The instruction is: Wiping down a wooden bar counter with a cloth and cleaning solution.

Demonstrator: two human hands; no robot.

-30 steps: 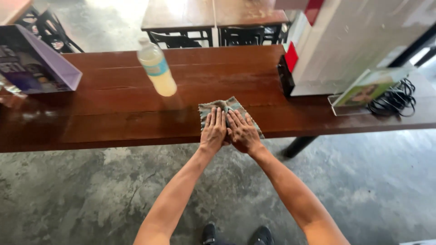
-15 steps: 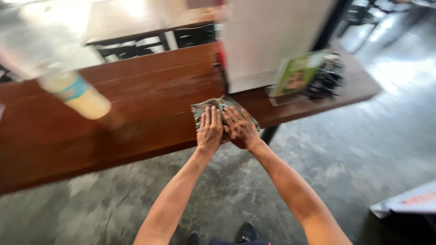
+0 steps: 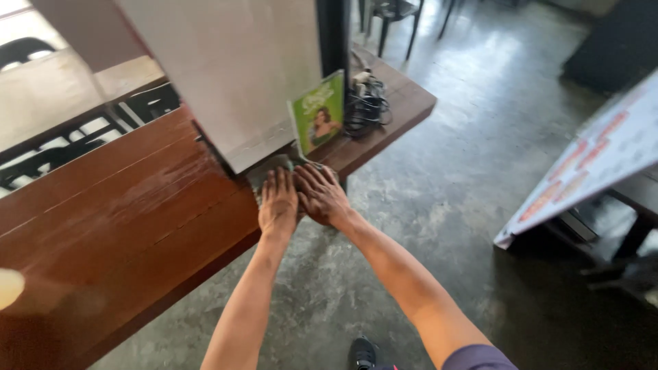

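Both hands are pressing flat, fingers spread, gripping nothing: the left hand [image 3: 278, 204] and right hand [image 3: 321, 194] are lying side by side on a grey cloth [image 3: 269, 168]. The cloth is peeking out beyond the fingertips, lying on the wooden table [image 3: 123, 212] near its edge, just before the white box [image 3: 226, 68].

Glossy wooden table [image 3: 137, 219], rough cloth [image 3: 264, 171]

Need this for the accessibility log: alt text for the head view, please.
Both hands, left hand and right hand, press flat on a grey cloth at the edge of a long brown wooden table. Just behind the cloth stand a large white box, a green leaflet stand and a bundle of black cables, over a concrete floor.
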